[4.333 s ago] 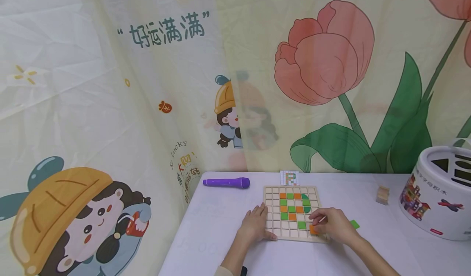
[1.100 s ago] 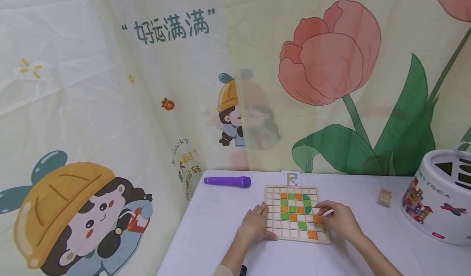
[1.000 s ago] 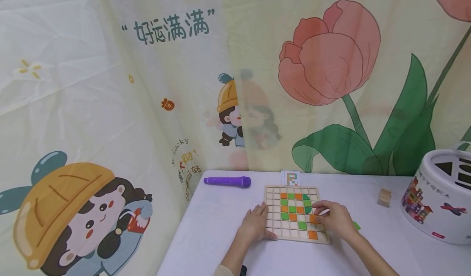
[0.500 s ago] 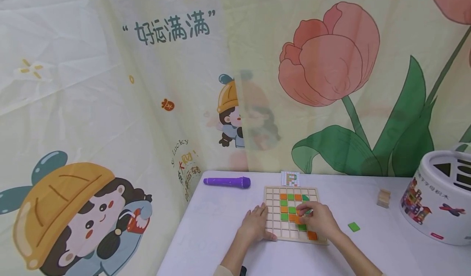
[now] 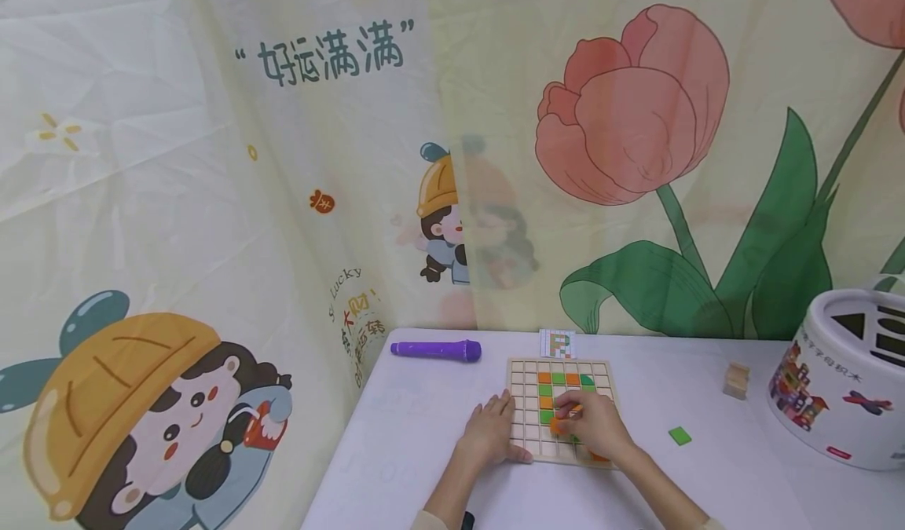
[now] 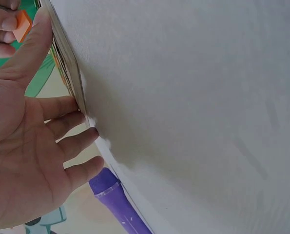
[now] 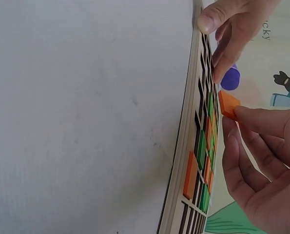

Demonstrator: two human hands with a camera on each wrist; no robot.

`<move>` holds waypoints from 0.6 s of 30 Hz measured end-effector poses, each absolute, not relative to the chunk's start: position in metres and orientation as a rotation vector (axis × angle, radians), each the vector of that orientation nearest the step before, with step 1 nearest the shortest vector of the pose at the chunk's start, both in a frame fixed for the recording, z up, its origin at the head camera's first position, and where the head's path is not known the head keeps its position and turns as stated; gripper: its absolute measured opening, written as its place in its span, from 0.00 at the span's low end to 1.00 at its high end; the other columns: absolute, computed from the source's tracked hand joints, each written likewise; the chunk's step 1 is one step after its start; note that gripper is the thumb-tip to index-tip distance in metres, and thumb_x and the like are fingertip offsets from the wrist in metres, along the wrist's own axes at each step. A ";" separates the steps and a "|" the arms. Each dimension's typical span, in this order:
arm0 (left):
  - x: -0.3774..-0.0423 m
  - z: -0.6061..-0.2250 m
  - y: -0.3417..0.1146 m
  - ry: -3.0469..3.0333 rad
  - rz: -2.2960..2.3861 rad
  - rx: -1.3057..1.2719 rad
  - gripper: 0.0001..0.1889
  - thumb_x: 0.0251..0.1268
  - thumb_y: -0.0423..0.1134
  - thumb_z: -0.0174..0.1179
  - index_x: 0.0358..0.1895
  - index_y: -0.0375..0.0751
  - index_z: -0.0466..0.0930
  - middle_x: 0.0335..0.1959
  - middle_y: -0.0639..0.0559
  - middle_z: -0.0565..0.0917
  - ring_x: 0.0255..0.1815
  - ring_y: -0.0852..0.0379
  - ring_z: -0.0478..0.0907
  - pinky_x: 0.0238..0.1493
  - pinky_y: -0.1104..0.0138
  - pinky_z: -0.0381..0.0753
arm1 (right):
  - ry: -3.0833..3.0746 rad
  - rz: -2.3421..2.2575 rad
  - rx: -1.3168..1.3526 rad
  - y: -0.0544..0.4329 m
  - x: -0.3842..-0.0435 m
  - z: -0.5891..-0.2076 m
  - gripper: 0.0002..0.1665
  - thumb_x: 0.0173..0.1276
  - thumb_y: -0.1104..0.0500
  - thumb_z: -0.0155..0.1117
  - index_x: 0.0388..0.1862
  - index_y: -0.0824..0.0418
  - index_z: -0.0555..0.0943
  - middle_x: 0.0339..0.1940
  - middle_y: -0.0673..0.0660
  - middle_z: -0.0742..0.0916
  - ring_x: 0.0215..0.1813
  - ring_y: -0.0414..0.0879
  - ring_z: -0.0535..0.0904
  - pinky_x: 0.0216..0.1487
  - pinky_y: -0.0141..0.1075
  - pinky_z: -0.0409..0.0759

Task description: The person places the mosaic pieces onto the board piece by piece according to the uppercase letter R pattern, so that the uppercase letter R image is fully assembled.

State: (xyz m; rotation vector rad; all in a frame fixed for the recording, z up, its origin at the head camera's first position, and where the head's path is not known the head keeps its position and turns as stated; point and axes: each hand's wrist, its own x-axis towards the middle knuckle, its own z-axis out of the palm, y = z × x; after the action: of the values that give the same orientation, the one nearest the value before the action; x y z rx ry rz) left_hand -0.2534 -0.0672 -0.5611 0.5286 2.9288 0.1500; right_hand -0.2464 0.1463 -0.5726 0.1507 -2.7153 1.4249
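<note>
A wooden grid board [image 5: 519, 373] lies on the table with orange and green square tiles set in its cells, plus dark green curved pieces. My right hand [image 5: 594, 424] pinches an orange square tile [image 7: 228, 105] between thumb and fingers, just above the board's lower middle. That hand covers part of the right-hand tiles. At the board's left edge rests my left hand [image 5: 488, 432], its fingers extended and its thumb by the front edge. In the right wrist view, another orange tile [image 7: 189, 175] sits in a cell near the board's front edge.
A loose green tile [image 5: 680, 436] lies right of the board. Behind the board is a small patterned card [image 5: 558, 343]. A purple microphone [image 5: 435, 350] lies at back left. Wooden blocks [image 5: 736, 380] and a white bucket [image 5: 834, 389] stand at the right.
An orange tile has been left in a lower right cell. My right hand, holding another orange tile, has moved left across the board, uncovering the loose green tile. The left hand stays put.
</note>
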 end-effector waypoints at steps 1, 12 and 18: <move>-0.253 -0.562 -0.067 2.929 0.150 0.529 0.58 0.48 0.67 0.75 0.80 0.37 0.64 0.82 0.45 0.65 0.81 0.45 0.63 0.79 0.49 0.65 | -2.721 1.415 0.151 0.145 -0.247 -0.573 0.16 0.56 0.72 0.80 0.41 0.57 0.89 0.29 0.45 0.86 0.31 0.42 0.79 0.32 0.30 0.81; -0.254 -0.561 -0.067 2.928 0.146 0.532 0.59 0.48 0.68 0.75 0.80 0.38 0.64 0.82 0.45 0.64 0.81 0.46 0.62 0.79 0.49 0.65 | -2.727 1.370 0.236 0.137 -0.249 -0.582 0.18 0.55 0.74 0.78 0.40 0.56 0.88 0.28 0.43 0.84 0.28 0.40 0.76 0.27 0.30 0.76; -0.252 -0.560 -0.068 2.923 0.140 0.530 0.58 0.49 0.68 0.75 0.80 0.38 0.64 0.82 0.45 0.64 0.81 0.46 0.62 0.79 0.49 0.65 | -2.722 1.302 0.289 0.133 -0.250 -0.588 0.17 0.54 0.73 0.79 0.38 0.55 0.88 0.27 0.42 0.85 0.29 0.37 0.77 0.31 0.29 0.78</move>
State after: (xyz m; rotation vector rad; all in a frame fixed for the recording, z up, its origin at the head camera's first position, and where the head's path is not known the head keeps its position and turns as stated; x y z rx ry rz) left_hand -0.2519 -0.0675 -0.5602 0.5301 2.9231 0.1398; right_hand -0.2502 0.1333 -0.5882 0.2891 -2.7216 1.3024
